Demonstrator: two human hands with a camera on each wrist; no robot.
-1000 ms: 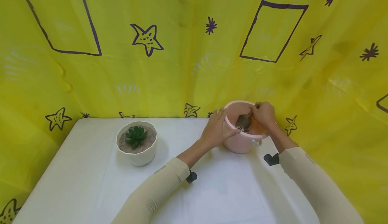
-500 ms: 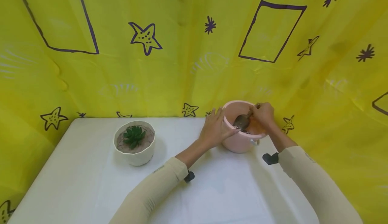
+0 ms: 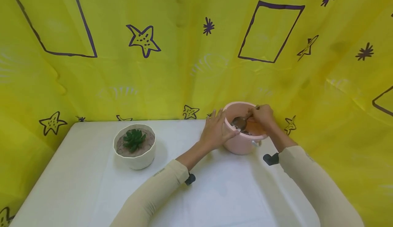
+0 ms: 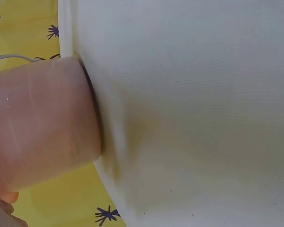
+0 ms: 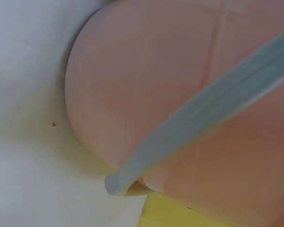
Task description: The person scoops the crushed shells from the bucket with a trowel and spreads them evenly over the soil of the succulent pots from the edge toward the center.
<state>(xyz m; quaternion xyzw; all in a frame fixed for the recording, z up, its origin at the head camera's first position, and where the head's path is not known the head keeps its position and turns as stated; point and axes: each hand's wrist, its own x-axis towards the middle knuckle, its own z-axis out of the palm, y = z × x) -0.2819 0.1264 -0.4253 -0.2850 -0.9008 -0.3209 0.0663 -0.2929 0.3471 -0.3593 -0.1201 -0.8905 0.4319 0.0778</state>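
A pink bucket (image 3: pixel 239 146) stands upright on the white table. My left hand (image 3: pixel 213 131) rests against its left side, fingers spread and fairly straight, with the thumb over the front rim. Inside the bucket, my right hand (image 3: pixel 262 115) grips the handle of a brownish spoon-shaped scoop (image 3: pixel 239 123). The scoop's head points down and left, low by the near wall, beside some dark and whitish bits too small to make out. Across the bucket's side hangs its pale bail handle (image 5: pixel 194 113). Neither wrist view shows the scoop.
Left of the bucket sits a white faceted pot (image 3: pixel 138 160) with a green succulent (image 3: pixel 134 140) in greyish soil. Behind the white-covered table (image 3: pixel 208 199) hangs a yellow curtain (image 3: pixel 172 76) printed with dark stars, close to the bucket's far side.
The scoop's head has shifted a little left and turned inside the bucket, along with my right hand. My left hand keeps its place on the bucket. The whole head view has drifted slightly.
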